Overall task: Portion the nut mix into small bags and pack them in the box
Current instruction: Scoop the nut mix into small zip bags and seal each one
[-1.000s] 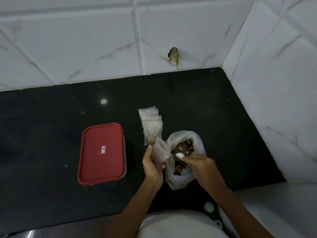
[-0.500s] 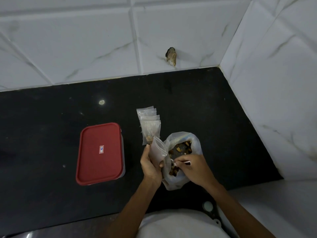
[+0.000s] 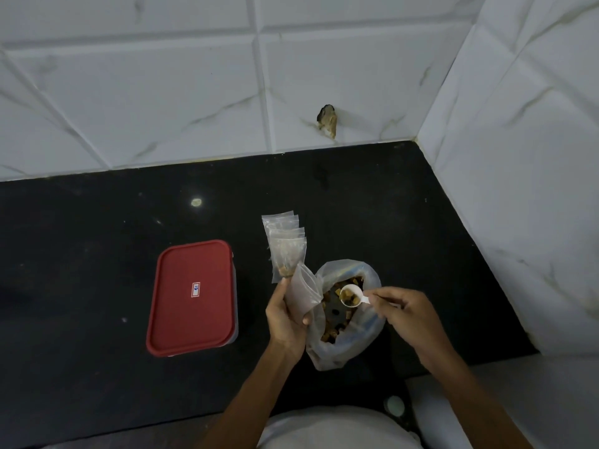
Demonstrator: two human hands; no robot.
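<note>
the step in hand is filling one small bag: a scoopful is loaded and is about to be tipped in. just below the centre of the frame, the left hand (image 3: pixel 287 322) has its fingers and thumb curled round a small clear zip bag (image 3: pixel 303 291), held upright with its top leaning towards the right. whether its mouth is spread open is hard to tell.

to its right, the right hand (image 3: pixel 405 314) pinches the handle of a small white scoop (image 3: pixel 350 295) between thumb and fingertips. the scoop's bowl holds a few pieces of nut mix and hovers over the open large plastic bag of nut mix (image 3: pixel 327 354), which touches the held bag.

above the left hand lies a fanned stack of small bags (image 3: pixel 285 244); the nearest shows brown pieces at its lower end. the box, with its red lid (image 3: pixel 193 298) on, sits left of centre on the black countertop (image 3: pixel 97 254), untouched.

the next move likely calls for carrying the scoop level a short way left, lining it up with the small bag's mouth, then tilting slowly so nothing spills.
</note>
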